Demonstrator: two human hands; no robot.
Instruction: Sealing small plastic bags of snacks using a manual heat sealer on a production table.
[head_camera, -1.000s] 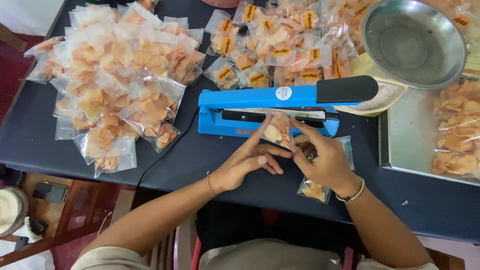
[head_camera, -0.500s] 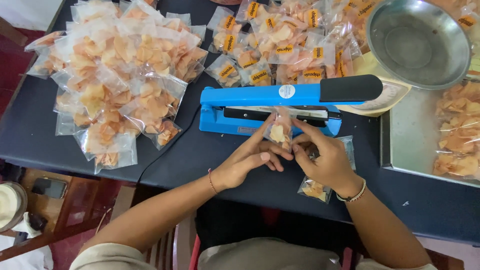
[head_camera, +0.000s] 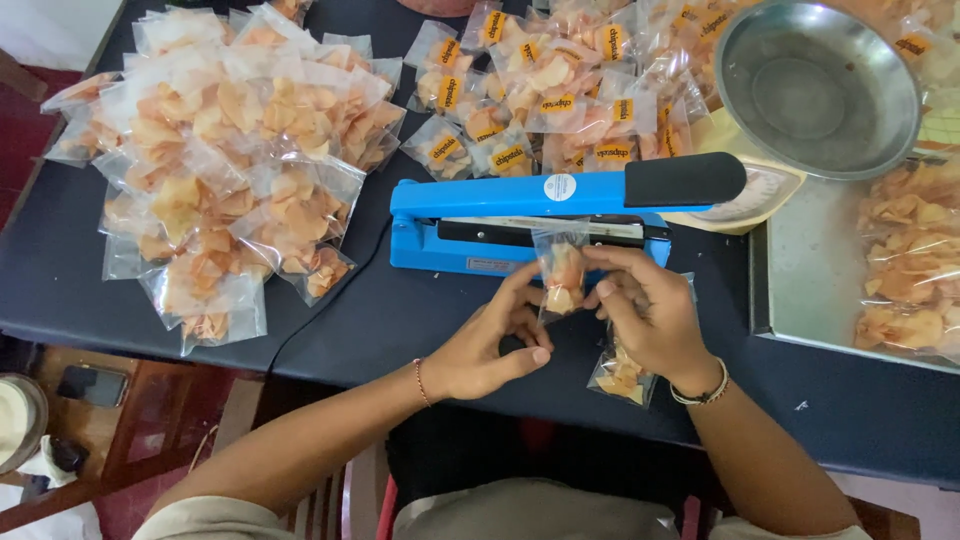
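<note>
Together left hand (head_camera: 497, 340) and right hand (head_camera: 648, 315) pinch chip bag (head_camera: 562, 272).

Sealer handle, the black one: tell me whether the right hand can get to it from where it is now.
Probably yes. The black handle sits raised and bare just above and beyond the right hand, with nothing between them. But that hand and the left hand both hold the small chip bag, so it must let go first.

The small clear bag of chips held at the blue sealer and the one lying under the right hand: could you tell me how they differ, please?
The small clear bag held at the blue sealer is pinched between the left hand and right hand, its top towards the blue heat sealer. The bag under the right hand lies flat on the dark table, partly hidden. Both hold pale orange chips.
</note>
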